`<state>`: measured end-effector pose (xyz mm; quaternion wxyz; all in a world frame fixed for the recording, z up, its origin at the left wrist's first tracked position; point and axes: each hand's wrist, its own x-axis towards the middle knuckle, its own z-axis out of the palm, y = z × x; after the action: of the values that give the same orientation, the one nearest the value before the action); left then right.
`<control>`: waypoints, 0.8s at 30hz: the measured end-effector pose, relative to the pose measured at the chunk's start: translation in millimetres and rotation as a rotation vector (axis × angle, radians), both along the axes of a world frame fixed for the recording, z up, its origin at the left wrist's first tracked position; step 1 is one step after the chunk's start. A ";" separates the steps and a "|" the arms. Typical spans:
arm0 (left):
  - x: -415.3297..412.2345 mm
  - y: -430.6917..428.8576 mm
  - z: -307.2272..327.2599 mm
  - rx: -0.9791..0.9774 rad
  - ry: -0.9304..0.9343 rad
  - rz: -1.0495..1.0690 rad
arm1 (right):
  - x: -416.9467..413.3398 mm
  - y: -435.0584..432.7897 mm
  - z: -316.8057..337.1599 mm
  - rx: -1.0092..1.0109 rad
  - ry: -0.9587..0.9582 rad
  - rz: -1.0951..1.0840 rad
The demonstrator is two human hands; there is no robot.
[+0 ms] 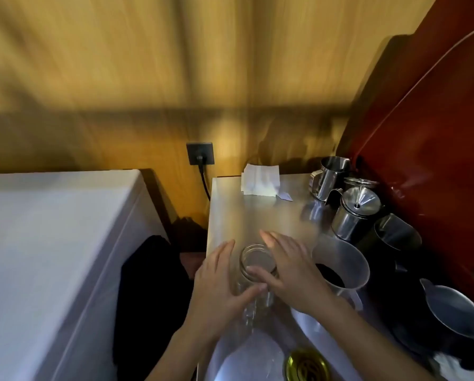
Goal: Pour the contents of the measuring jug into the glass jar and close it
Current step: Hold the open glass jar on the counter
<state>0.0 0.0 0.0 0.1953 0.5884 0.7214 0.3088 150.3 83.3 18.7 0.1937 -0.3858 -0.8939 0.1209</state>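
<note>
A clear glass jar (255, 261) stands open-mouthed on the steel counter (258, 215), with no lid on it. My left hand (219, 287) wraps its left side, thumb across the front. Against its right side rests my right hand (293, 268), fingers over the rim. Just right of that hand stands the translucent measuring jug (346, 259), upright, with dark contents at its bottom. A gold, ribbed lid (307, 365) lies near the bottom edge, on the counter in front of the jar.
Several steel pitchers (330, 174) and a steel funnel on a can (359, 202) crowd the counter's right side, with dark jugs (395, 235) beside a red appliance (436, 160). Folded white paper (260, 180) lies at the back. A white cabinet (51, 243) stands left.
</note>
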 end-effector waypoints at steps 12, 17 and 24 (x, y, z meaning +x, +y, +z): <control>13.8 2.8 -24.5 0.013 -0.217 -0.043 | 0.5 -1.8 -3.8 -0.094 0.038 -0.023; 6.4 4.0 -15.8 0.041 -0.328 -0.142 | 3.5 -10.8 -3.2 -0.091 0.079 -0.078; -6.6 13.2 -13.5 -0.024 -0.241 -0.170 | 13.3 -22.6 -4.9 -0.129 0.107 -0.079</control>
<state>-6.6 13.2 -13.5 0.3129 0.6035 0.6441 0.3508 163.6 60.7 13.7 0.2205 -0.4255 -0.8566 0.1910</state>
